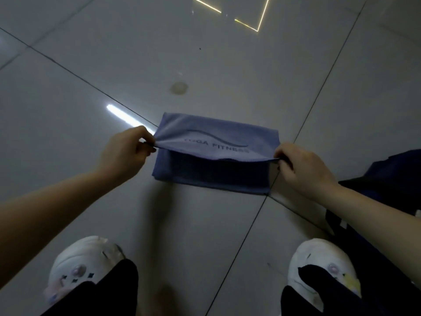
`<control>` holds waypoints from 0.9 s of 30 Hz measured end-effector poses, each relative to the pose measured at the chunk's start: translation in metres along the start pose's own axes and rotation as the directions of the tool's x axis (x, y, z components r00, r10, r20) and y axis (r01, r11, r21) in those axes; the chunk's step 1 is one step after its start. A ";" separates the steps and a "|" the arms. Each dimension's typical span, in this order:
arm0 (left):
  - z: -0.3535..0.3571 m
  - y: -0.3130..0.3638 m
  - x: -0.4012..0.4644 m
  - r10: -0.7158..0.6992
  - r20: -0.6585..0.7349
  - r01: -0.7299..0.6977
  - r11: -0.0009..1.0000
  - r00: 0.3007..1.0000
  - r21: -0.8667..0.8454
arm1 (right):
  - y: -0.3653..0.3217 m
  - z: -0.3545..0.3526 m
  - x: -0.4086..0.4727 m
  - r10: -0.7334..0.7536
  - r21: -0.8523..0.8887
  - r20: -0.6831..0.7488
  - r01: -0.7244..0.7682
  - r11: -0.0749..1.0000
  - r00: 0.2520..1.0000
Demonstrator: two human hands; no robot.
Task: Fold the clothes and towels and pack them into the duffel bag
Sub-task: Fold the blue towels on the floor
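White slippers point(84, 265) frame the floor point(68, 110), where both grips, left hand point(124, 149) and right hand point(300, 169), pinch the half-folded blue towel point(211, 156); one fold remains, packing not begun, I'd judge.

The folded blue cloth towel point(211, 169) lies flat on the shiny grey tiled floor point(91, 65), in the middle, in front of the person's feet. The left hand point(124, 151) is at the towel's left end and the right hand point(303, 167) is at its right end. Between them the top layer is lifted off the layer under it. The left white slipper point(79, 261) is near the bottom left, the right white slipper point(319, 258) near the bottom right. A dark navy fabric bag point(391, 174) sits on the floor to the right of the towel, behind the right arm.
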State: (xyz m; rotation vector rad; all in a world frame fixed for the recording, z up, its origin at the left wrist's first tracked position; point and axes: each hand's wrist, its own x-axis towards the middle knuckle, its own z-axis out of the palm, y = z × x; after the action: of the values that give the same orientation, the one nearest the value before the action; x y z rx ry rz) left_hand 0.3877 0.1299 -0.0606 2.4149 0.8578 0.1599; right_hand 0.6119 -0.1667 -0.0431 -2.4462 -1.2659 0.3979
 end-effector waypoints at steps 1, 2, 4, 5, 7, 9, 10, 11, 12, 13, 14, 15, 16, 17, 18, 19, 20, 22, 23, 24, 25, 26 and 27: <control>0.003 -0.005 -0.007 0.009 0.041 -0.009 1.000 0.999 -0.005 | 0.000 0.006 -0.007 -0.012 0.003 0.012 0.012 1.000 1.000; 0.008 -0.012 -0.015 0.030 0.092 -0.031 1.000 0.995 0.001 | 0.001 0.015 -0.013 -0.018 -0.005 0.063 0.018 1.000 0.998; 0.018 -0.022 -0.030 0.104 0.201 -0.117 0.992 0.974 0.053 | 0.007 0.037 -0.023 0.008 -0.062 0.222 0.006 0.998 0.975; 0.023 -0.025 -0.034 0.146 0.251 -0.169 0.983 0.957 0.072 | 0.010 0.045 -0.024 0.033 -0.099 0.279 -0.005 0.995 0.960; 0.031 -0.027 -0.036 0.184 0.294 -0.217 0.973 0.938 0.081 | 0.013 0.053 -0.020 0.061 -0.143 0.323 -0.015 0.990 0.944; 0.035 -0.027 -0.033 0.203 0.280 -0.239 0.966 0.938 0.100 | 0.015 0.054 -0.013 0.042 -0.164 0.330 0.013 0.986 0.943; 0.035 -0.026 -0.031 0.223 0.279 -0.259 0.961 0.934 0.099 | 0.015 0.053 -0.012 0.031 -0.175 0.336 0.029 0.984 0.941; 0.033 -0.025 -0.029 0.249 0.279 -0.290 0.950 0.927 0.115 | 0.015 0.052 -0.011 0.025 -0.182 0.336 0.039 0.983 0.942; 0.031 -0.024 -0.027 0.281 0.265 -0.322 0.938 0.922 0.128 | 0.014 0.049 -0.010 0.022 -0.176 0.323 0.037 0.984 0.946; 0.026 -0.021 -0.024 0.294 0.234 -0.330 0.934 0.927 0.138 | 0.012 0.045 -0.009 0.021 -0.149 0.282 0.022 0.989 0.959; 0.021 -0.018 -0.019 0.297 0.186 -0.324 0.937 0.937 0.134 | 0.010 0.037 -0.007 0.028 -0.111 0.209 -0.005 0.994 0.977; 0.014 -0.015 -0.012 0.299 0.124 -0.314 0.941 0.946 0.127 | 0.008 0.027 -0.003 0.039 -0.073 0.114 -0.031 0.997 0.993; 0.005 -0.012 -0.004 0.311 0.046 -0.314 0.941 0.949 0.122 | 0.007 0.014 0.004 0.043 -0.049 0.008 -0.042 0.998 0.999; -0.006 -0.008 0.005 0.326 -0.041 -0.319 0.939 0.944 0.126 | 0.005 -0.001 0.012 0.028 -0.044 -0.104 -0.032 0.999 0.994; -0.016 -0.003 0.014 0.346 -0.121 -0.331 0.935 0.930 0.128 | 0.003 -0.016 0.023 0.011 -0.046 -0.212 -0.021 0.999 0.977; -0.025 0.003 0.023 0.360 -0.182 -0.341 0.931 0.915 0.128 | 0.000 -0.030 0.033 0.003 -0.040 -0.306 -0.017 0.999 0.952; -0.030 0.007 0.029 0.375 -0.222 -0.355 0.926 0.900 0.126 | -0.002 -0.039 0.041 -0.001 -0.032 -0.379 -0.012 0.999 0.925; -0.026 0.010 0.031 0.379 -0.234 -0.360 0.925 0.895 0.124 | -0.005 -0.043 0.048 -0.001 -0.021 -0.445 -0.009 1.000 0.896; -0.020 0.008 0.026 0.373 -0.209 -0.352 0.927 0.904 0.130 | -0.006 -0.037 0.047 0.000 -0.029 -0.430 -0.014 0.999 0.903; -0.011 0.003 0.018 0.367 -0.174 -0.348 0.928 0.914 0.130 | -0.004 -0.027 0.041 -0.002 -0.046 -0.386 -0.017 0.999 0.923; -0.002 -0.003 0.009 0.359 -0.130 -0.343 0.930 0.924 0.132 | -0.002 -0.016 0.034 -0.023 -0.061 -0.328 0.003 0.998 0.944; 0.006 -0.008 0.000 0.345 -0.083 -0.333 0.934 0.935 0.129 | 0.002 -0.004 0.026 -0.044 -0.070 -0.257 0.027 0.997 0.965; 0.014 -0.013 -0.006 0.325 -0.037 -0.318 0.939 0.945 0.128 | 0.006 0.006 0.018 -0.050 -0.079 -0.179 0.036 0.996 0.983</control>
State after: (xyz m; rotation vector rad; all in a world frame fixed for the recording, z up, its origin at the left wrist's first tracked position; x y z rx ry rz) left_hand 0.3798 0.1281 -0.0791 2.6635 0.5009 0.3117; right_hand 0.6237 -0.1537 -0.0527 -2.4485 -1.2749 0.1146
